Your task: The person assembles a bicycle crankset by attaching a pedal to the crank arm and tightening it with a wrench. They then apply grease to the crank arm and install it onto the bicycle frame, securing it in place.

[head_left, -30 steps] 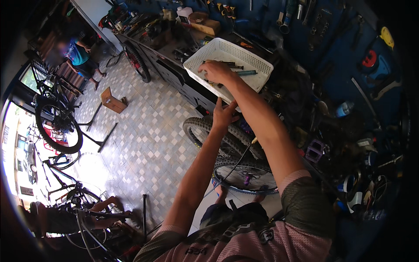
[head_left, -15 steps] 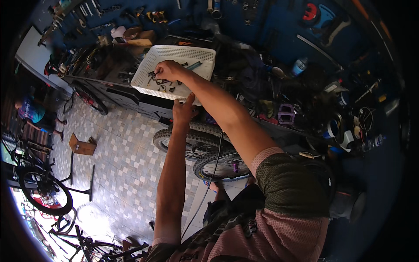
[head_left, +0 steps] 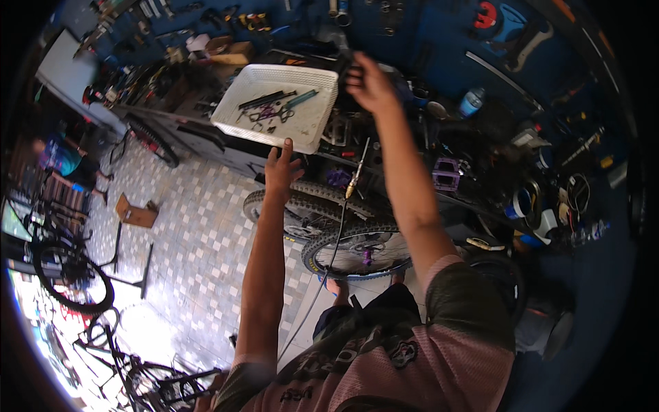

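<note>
A white perforated plastic basket [head_left: 322, 130] sits on the edge of the cluttered workbench. Inside lie dark rod-like parts [head_left: 264, 100], a teal-handled tool [head_left: 301, 98] and small purple and black pieces [head_left: 259, 115]. My left hand [head_left: 280, 170] is at the basket's near side, fingers apart, one fingertip against its wall. Beyond the basket's right side, my right hand [head_left: 371, 84] is over the bench with its fingers bent. Something dark is at those fingertips, but I cannot make out what it is.
Below the bench stand bicycle wheels [head_left: 357, 250], with a hose with a brass fitting [head_left: 351, 187] in front. A purple pedal [head_left: 446, 174] and a bottle [head_left: 471, 103] are on the bench. Tools hang on the blue wall. At left are a cardboard box [head_left: 137, 212], bicycles and another person [head_left: 62, 158].
My right hand has left the basket and moved right, over the bench. My left hand has dropped slightly. The basket's contents now show more fully.
</note>
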`<state>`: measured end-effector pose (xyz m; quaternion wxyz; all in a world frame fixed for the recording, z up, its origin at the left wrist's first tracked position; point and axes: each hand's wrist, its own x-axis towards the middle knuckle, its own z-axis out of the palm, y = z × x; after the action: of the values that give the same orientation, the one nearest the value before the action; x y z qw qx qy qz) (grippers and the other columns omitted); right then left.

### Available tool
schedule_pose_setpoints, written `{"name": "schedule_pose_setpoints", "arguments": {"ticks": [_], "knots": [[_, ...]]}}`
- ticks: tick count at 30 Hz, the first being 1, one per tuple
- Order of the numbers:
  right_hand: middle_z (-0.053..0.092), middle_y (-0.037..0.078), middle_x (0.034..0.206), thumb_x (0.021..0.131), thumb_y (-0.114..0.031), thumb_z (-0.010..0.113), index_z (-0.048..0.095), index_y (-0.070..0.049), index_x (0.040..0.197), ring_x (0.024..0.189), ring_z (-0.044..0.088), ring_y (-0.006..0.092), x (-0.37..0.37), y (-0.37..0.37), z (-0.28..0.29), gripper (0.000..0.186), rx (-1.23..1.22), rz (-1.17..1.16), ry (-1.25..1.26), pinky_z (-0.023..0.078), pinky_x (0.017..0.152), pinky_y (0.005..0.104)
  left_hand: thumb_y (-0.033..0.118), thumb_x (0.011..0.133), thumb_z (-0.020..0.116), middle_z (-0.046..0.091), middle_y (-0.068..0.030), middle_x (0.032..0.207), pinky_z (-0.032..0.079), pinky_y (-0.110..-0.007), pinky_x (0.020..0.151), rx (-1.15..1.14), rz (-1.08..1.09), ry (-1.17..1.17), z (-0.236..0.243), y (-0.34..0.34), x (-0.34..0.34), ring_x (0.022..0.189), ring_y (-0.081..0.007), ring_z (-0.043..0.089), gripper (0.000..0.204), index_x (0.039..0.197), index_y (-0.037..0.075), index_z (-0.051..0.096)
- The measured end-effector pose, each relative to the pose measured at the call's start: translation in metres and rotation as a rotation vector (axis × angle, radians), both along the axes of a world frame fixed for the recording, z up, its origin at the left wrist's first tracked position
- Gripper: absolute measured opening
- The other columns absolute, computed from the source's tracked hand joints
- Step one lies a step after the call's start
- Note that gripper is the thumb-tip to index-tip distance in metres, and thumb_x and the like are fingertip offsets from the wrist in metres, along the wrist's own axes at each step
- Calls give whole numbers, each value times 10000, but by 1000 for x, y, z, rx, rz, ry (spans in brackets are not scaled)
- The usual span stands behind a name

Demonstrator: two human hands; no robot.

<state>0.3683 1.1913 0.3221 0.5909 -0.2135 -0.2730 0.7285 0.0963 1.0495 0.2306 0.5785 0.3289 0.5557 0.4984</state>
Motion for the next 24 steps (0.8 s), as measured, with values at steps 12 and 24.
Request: {"name": "schedule_pose_setpoints", "arguments": {"ticks": [12, 24], "knots": [[755, 200, 1197, 949, -433, 764, 724, 74, 1188, 1080, 711, 299, 265, -39, -211, 562, 429, -240, -1764, 506, 999, 420, 570, 976, 695, 730, -167, 1181, 637, -362, 731, -509, 244, 216, -126, -383, 14, 993, -246, 730, 704, 1334, -33, 652], [762, 238, 934, 872, -410, 624, 784, -57, 935, 857, 734, 434, 253, -74, -136, 393, 619, -773, -1973, 579, 780, 553, 591, 949, 716, 684, -198, 1251, 647, -417, 754, -684, 843, -109, -156, -636, 192, 1032, -293, 742, 759, 1412, 3, 591]]}}
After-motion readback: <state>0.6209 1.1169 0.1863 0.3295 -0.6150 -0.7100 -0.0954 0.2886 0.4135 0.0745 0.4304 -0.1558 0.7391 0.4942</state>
